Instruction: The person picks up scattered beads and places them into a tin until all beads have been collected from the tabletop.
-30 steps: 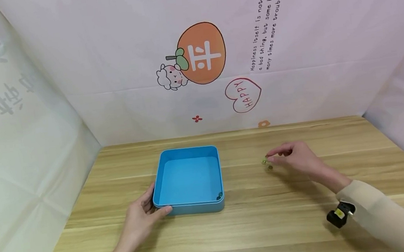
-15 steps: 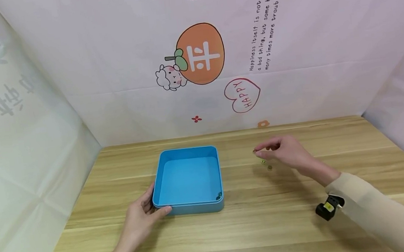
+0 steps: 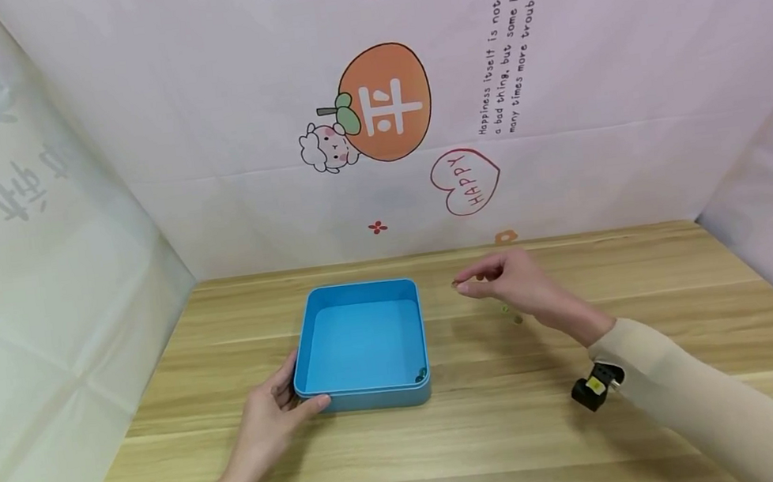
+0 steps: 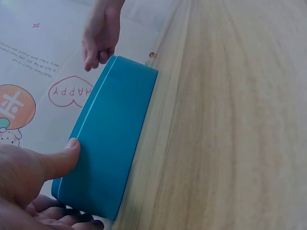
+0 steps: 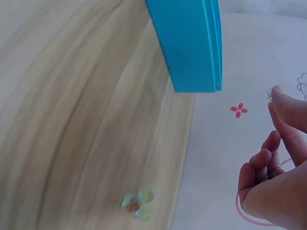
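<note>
Right of centre in the head view, the right hand [image 3: 515, 284] pinches a small bead [image 5: 268, 95], to the right of the blue box [image 3: 359, 347] at mid-frame, whose lower-left corner the left hand [image 3: 265, 422] grips. Something so small could slip; a firm pinch should help.

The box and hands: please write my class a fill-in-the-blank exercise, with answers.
The box held by the left hand is coloured ____.
The right hand pinches a small piece between finger and ____.
In the head view, dark green pieces lie in the box's near ____ corner.
The red-outlined heart bears the word ____.

Missing words: blue; thumb; right; HAPPY.
</note>
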